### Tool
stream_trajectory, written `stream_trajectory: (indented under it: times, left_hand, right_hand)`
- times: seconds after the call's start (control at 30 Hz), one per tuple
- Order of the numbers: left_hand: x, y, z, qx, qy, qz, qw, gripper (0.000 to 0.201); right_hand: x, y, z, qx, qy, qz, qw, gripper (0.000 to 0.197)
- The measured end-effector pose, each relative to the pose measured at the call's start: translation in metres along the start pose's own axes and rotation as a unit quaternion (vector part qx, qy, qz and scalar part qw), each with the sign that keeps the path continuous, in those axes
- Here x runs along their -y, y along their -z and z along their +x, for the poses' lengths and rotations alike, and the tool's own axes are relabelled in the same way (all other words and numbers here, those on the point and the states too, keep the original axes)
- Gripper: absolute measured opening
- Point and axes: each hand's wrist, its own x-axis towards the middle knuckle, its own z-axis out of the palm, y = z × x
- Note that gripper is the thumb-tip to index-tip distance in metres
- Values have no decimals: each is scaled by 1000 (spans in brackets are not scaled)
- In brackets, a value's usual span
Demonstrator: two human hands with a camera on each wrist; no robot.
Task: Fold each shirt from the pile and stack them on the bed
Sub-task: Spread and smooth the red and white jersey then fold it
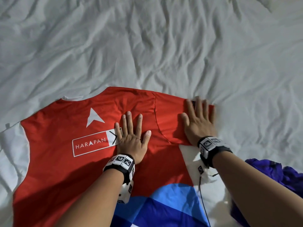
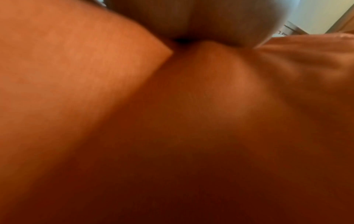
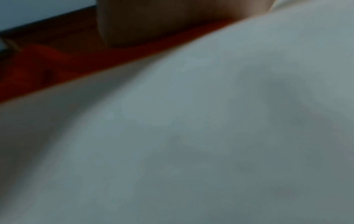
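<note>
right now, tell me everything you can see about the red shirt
The red shirt lies spread flat on the white bed sheet, with white sleeves and a blue pattern near the hem. It carries a white arrow mark and a boxed HARAPAN print. Its right sleeve side is folded inward. The left hand presses flat on the middle; the right hand presses flat on the folded part. The fabric looks thin and smooth.

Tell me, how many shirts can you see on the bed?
2. The red shirt lies spread flat under both hands; a purple garment, probably a shirt, sits crumpled at the right edge. More may be hidden out of view.
</note>
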Motion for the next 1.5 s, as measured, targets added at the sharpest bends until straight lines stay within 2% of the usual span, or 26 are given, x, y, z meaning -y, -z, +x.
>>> stream_trajectory:
  times: [0.07, 0.13, 0.17, 0.23, 0.27, 0.3, 0.33, 0.43, 0.5, 0.53, 0.6, 0.67, 0.73, 0.83, 0.93, 1.03, 1.1, 1.13, 1.17, 1.23, 1.37, 1.47, 1.5]
  left_hand:
    - [-1, 1, -1, 1, 3, 0, 1000, 71]
    - [-1, 2, 0, 2, 8, 0, 1000, 71]
    - [-2, 2, 0, 4, 9, 0, 1000, 71]
    - [-3, 4, 0, 10, 10, 7, 1000, 72]
    - [-3, 5, 0, 15, 9, 8, 1000, 72]
    - [-3, 7, 0, 21, 8, 4, 1000, 71]
    - [-4, 10, 0, 29, 7, -6, 1000, 71]
    - [-3, 16, 4, 76, 7, -25, 997, 71]
    - [-1, 27, 6, 115, -8, -57, 992, 72]
    - [0, 33, 6, 125, -17, -90, 988, 73]
    - [4, 49, 0, 88, -37, -162, 982, 72]
    - [16, 67, -15, 3, -39, -217, 975, 68]
    - [42, 83, -35, -72, -13, -248, 966, 52]
    - [108, 101, -65, -164, 67, -239, 955, 36]
    - [188, 115, -92, -208, 201, -197, 937, 32]
    - [264, 125, -113, -168, 371, -169, 897, 44]
    - [303, 130, -122, -114, 467, -208, 852, 59]
    - [320, 131, -124, -95, 493, -239, 831, 66]
    - [332, 129, -125, -84, 500, -269, 819, 73]
    - [346, 125, -123, -71, 474, -321, 817, 78]
    - [351, 128, -104, -55, 429, -394, 811, 59]
    - [353, 131, -92, -19, 389, -375, 842, 55]
    - [355, 130, -91, -23, 381, -371, 847, 48]
  right_hand:
    - [-20, 7, -1, 4, -91, 22, 996, 64]
    - [-20, 16, -4, -17, -136, 29, 990, 67]
    - [-11, 20, -7, -44, -114, 36, 992, 68]
    - [13, 24, -19, -71, 6, 56, 996, 66]
    - [22, 19, -26, -59, 61, 55, 995, 65]
    - [26, 12, -33, -34, 83, 49, 995, 64]
    - [23, 5, -38, -9, 70, 41, 997, 63]
    - [-5, -1, -37, 17, -44, 37, 998, 65]
    - [-12, 8, -37, 4, -84, 40, 996, 68]
    - [-7, 13, -39, -13, -80, 36, 996, 69]
    - [19, 19, -48, -46, -25, 36, 998, 69]
    - [58, 22, -60, -48, 28, 59, 997, 67]
    - [103, 20, -73, -37, 68, 82, 994, 66]
    - [170, 3, -90, -22, 146, 92, 985, 65]
    - [239, -19, -102, 3, 212, 88, 973, 70]
    - [306, -43, -113, 28, 259, 80, 962, 71]
    - [344, -58, -122, 51, 290, 69, 953, 70]
    - [361, -66, -127, 64, 305, 63, 948, 69]
    - [375, -72, -130, 76, 315, 53, 945, 68]
    - [398, -82, -133, 88, 316, 31, 944, 68]
    - [427, -94, -127, 71, 279, -1, 958, 73]
    - [442, -104, -122, 65, 251, -15, 966, 74]
    - [446, -106, -122, 62, 240, -15, 969, 72]
